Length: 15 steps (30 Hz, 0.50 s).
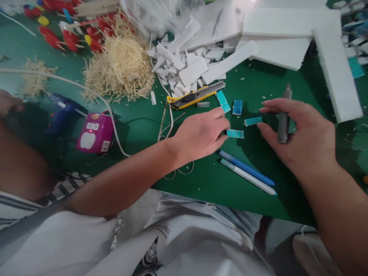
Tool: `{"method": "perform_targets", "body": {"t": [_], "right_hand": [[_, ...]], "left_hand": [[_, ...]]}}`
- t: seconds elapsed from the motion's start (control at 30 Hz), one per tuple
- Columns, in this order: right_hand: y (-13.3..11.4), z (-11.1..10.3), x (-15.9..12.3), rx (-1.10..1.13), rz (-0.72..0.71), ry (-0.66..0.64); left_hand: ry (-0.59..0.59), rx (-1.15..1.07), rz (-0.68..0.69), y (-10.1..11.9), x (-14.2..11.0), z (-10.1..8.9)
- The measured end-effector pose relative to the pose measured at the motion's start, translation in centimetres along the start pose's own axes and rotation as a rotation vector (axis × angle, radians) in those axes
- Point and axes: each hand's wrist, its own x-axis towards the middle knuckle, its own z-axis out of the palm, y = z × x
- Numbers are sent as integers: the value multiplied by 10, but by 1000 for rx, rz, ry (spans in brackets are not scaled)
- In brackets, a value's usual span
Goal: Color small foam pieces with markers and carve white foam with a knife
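Note:
My left hand is closed in a pinch at the end of a small teal-coloured foam strip on the green table. My right hand holds a grey marker crosswise. Its thumb and index finger are spread, with the thumb tip at another teal strip; I cannot tell whether they touch. Beyond the hands lie a blue-topped piece and a longer teal piece. A yellow box cutter rests behind my left hand. Nearer me are a blue pen and a white pen.
White foam scraps and foam boards fill the back. Straw-like shreds and red pieces lie back left. A pink power block, white cable and blue glue gun sit left, beside another person's arm. Scissors lie under my left arm.

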Motion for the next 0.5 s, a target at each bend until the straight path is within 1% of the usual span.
{"method": "perform_targets", "body": {"t": [0.17, 0.37, 0.43, 0.5], "right_hand": [[-1, 3, 2, -54, -23, -55], [4, 7, 6, -106, -87, -39], [5, 7, 6, -138, -75, -52], [6, 6, 6, -190, -27, -48]], "left_hand": [[10, -38, 2, -1, 0, 1], [3, -100, 10, -2, 1, 2], [6, -101, 10, -2, 1, 1], [6, -93, 16, -3, 1, 1]]}}
